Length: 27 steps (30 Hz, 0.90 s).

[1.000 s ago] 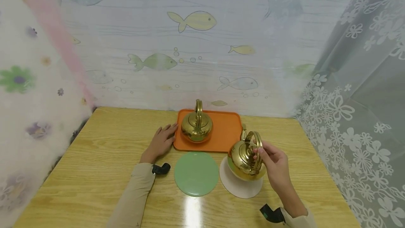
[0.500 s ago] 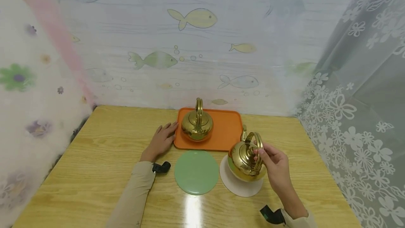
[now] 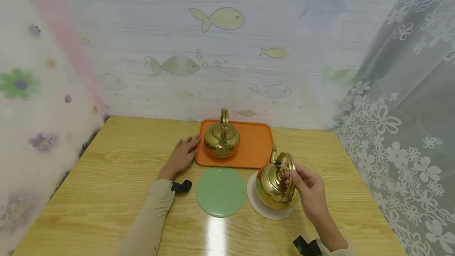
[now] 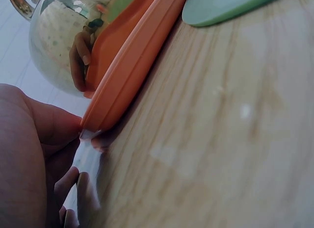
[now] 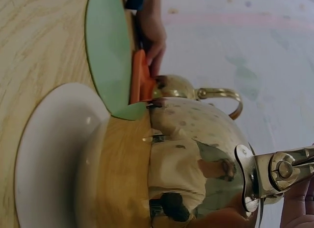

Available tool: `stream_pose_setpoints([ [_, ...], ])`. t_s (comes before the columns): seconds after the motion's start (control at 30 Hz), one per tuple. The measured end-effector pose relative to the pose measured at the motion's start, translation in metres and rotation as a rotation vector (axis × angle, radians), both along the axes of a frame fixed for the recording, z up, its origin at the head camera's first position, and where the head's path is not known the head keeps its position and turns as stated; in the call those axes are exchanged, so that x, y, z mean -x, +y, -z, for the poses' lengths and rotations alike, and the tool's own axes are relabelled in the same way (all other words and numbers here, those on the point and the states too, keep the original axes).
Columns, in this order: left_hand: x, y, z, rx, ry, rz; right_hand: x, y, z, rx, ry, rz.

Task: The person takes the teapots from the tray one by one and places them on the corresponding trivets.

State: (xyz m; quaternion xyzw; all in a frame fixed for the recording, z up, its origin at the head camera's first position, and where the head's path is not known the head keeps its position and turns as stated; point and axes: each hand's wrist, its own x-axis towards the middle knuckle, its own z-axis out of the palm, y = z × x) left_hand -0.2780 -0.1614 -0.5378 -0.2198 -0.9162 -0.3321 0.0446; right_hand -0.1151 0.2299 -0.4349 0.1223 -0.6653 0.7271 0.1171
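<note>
My right hand (image 3: 313,191) grips the arched handle of a shiny brass kettle (image 3: 271,187), thumb and fingers around it. This kettle is over a pale round mat (image 3: 264,209), its spout pointing toward the back. In the right wrist view its polished belly (image 5: 196,154) fills much of the frame, close over the mat. A second brass kettle (image 3: 218,143) stands on the left half of an orange tray (image 3: 254,143). My left hand (image 3: 180,158) lies at the tray's left edge, fingers extended. In the left wrist view a digit touches the tray's corner (image 4: 105,113).
A green round mat (image 3: 220,192) lies in front of the tray, left of the pale mat. The wooden table (image 3: 117,181) ends at a fish-patterned curtain (image 3: 213,70) behind the tray. A sheer flowered curtain (image 3: 398,149) hangs at the right.
The kettle in my right hand has come slightly lower and nearer to me over the pale mat. My left hand stays at the tray's edge. The head view has tilted slightly.
</note>
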Motion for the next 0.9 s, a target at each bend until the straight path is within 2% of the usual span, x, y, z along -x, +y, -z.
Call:
stream_pose_setpoints([
  [0.27, 0.001, -0.001, 0.0, 0.011, 0.002, -0.004, -0.004, -0.004, 0.005, 0.011, -0.006, -0.012],
  [0.4, 0.0, 0.0, 0.0, 0.019, 0.005, -0.004, -0.004, -0.004, 0.01, 0.043, 0.042, -0.029],
  [0.6, 0.0, 0.0, 0.0, 0.029, 0.004, -0.004, -0.005, -0.002, 0.016, 0.107, 0.125, -0.098],
  [0.73, 0.001, -0.001, 0.001, 0.03, -0.006, -0.007, -0.006, -0.002, 0.017, 0.126, 0.143, -0.122],
  [0.9, 0.003, -0.001, 0.002, 0.021, 0.0, -0.009, -0.007, -0.003, 0.017, 0.114, 0.145, -0.115],
])
